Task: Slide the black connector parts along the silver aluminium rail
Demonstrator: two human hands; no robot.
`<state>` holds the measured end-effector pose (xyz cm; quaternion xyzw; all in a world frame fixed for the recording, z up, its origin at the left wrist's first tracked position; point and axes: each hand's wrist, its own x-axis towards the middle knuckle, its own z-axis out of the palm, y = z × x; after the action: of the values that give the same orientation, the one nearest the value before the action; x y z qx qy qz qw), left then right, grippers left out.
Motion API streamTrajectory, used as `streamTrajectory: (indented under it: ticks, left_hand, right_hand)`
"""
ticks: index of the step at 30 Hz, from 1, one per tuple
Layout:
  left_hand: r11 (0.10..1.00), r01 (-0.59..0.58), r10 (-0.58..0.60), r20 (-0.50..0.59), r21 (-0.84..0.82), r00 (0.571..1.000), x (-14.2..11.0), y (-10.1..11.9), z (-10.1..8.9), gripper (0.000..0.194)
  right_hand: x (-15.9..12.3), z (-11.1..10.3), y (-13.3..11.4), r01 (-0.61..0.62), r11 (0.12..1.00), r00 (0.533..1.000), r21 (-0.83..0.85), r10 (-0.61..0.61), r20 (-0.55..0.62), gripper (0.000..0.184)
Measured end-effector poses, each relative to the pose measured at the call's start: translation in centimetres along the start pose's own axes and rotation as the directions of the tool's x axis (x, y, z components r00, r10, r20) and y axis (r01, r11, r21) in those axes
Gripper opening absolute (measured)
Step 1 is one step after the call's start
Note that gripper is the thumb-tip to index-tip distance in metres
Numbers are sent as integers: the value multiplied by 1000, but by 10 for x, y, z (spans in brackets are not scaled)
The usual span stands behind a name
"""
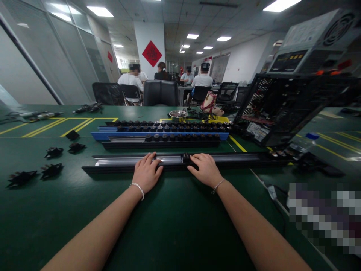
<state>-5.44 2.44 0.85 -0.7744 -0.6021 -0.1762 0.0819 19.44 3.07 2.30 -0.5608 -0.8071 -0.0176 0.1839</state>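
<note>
A long black rail with a silver channel (pixel 118 161) lies across the green table in front of me. My left hand (pixel 146 172) rests on its near edge, fingers curled onto the rail. My right hand (pixel 205 168) lies on the rail a little to the right, its fingers closed around a small black block (pixel 186 158) seated in the channel. Both wrists wear a thin bracelet.
Behind the near rail lie two more rails (pixel 160 137) filled with several black blocks, one on a blue strip. Loose black clips (pixel 50 170) lie at left. An open computer case (pixel 284 107) stands at right, a metal bowl (pixel 177 114) behind. People sit at far desks.
</note>
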Motion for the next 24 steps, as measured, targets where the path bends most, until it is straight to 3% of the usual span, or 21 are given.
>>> streamTrajectory:
  ticks: [9,13,16,24]
  left_hand:
    - [1000,-3,3,-13,-4,1000,0,0,1,35]
    - [1000,-5,5,-16,-6,1000,0,-1,2,35]
    - [1000,-8,7,-18,-10,1000,0,-1,2,34]
    - [1000,-2,2,-14,-13,1000,0,-1,2,35]
  right_hand:
    - [-1,5,-2,9,1000,999,0,-9,-50,45]
    - [0,7,0,-7,999,994,47,12,-110,34]
    - [-1,10,0,34,999,995,19,-32,-91,27]
    - [-1,10,1,39,998,992,49,-32,-123,34]
